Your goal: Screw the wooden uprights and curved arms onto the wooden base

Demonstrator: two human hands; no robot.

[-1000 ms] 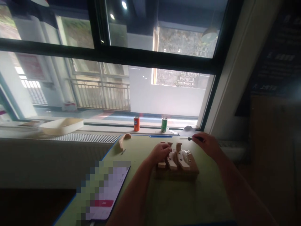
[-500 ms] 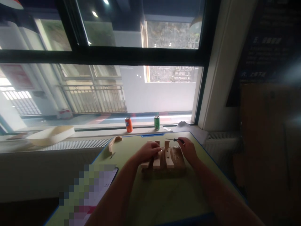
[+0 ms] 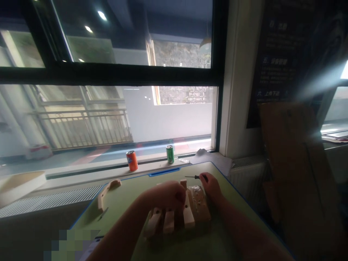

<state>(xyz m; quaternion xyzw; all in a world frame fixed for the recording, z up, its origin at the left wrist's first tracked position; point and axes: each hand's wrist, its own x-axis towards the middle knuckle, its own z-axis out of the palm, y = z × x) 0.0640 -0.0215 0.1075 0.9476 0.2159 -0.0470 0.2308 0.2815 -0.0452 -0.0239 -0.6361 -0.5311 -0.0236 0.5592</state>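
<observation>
My left hand is closed, its fingers curled down against the right-hand wooden piece. Whatever the fingertips may pinch is hidden. Two similar pale wooden pieces, one in the middle and one at the left, lie beneath and in front of this hand, with dark holes in them. All three rest side by side on a brown block with a shiny, plastic-like covering. Beyond the block's right side, my right hand grips a screwdriver by its dark handle, the thin shaft pointing left.
A curved wooden part and a thin grey item lie on the green table's left side. An orange can and a green can stand on the windowsill. Cardboard leans at the right.
The view has turned right, so the scene sits further left. My left hand has shifted right across the wooden pieces to the right-hand one. My right hand still holds the screwdriver.
</observation>
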